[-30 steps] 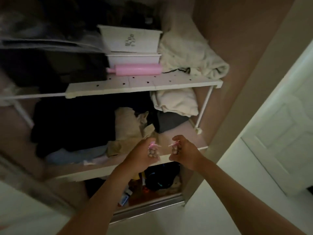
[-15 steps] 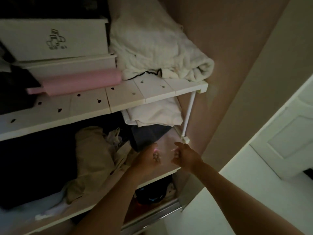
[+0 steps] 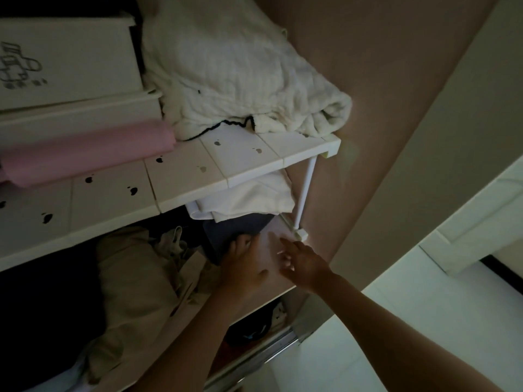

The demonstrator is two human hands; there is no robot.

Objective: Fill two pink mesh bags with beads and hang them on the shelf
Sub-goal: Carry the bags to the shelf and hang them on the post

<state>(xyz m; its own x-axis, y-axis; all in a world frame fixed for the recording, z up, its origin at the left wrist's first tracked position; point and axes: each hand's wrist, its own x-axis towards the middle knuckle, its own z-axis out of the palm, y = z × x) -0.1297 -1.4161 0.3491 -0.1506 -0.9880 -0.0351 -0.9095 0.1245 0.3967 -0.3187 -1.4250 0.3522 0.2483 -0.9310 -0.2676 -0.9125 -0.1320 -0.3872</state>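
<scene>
Grip unclear: my left hand (image 3: 243, 268) curled, my right hand (image 3: 304, 265) with fingers loosely forward, mesh bags lost in dim blur. Both hands over bare lower board (image 3: 270, 236); white post (image 3: 305, 190) foot just beyond; slotted white shelf (image 3: 240, 165) edge above, wall (image 3: 382, 137) close right

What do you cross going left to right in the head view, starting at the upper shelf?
Left to right: pink roll → cream blanket → brown closet side wall → white door at far right.
</scene>
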